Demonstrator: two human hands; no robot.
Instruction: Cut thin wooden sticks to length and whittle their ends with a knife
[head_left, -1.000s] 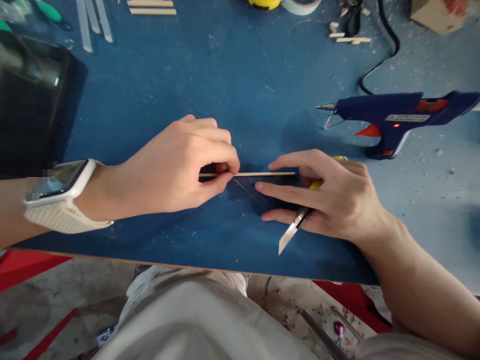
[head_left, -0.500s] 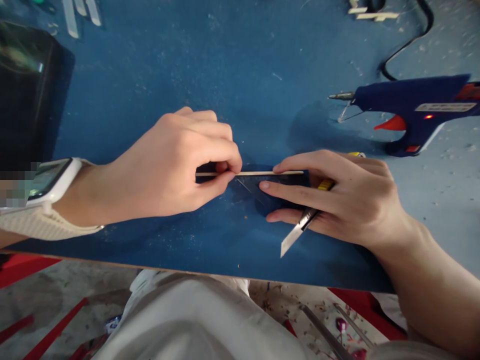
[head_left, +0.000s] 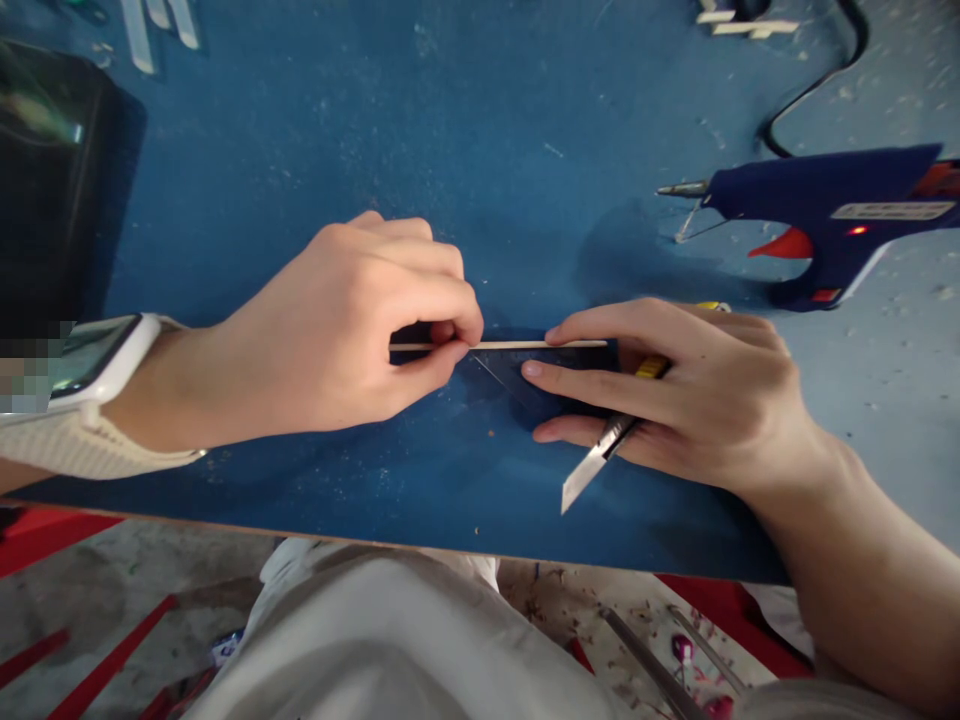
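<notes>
Black box [head_left: 49, 190] far left on the blue table [head_left: 337, 110], watch [head_left: 97, 360] on my wrist. My left hand [head_left: 390, 320] pinches the thin stick [head_left: 510, 346], thumb against finger; stick runs sideways between my hands. My right hand [head_left: 690, 390] has fingers spread, one at the stick, cutter [head_left: 612, 440] tucked in, blade toward the near edge. Glue gun [head_left: 817, 205] far right, red light lit.

Soft light casts diffuse shadows on the tabletop [head_left: 337, 130], with glare on the black object [head_left: 41, 200].
</notes>
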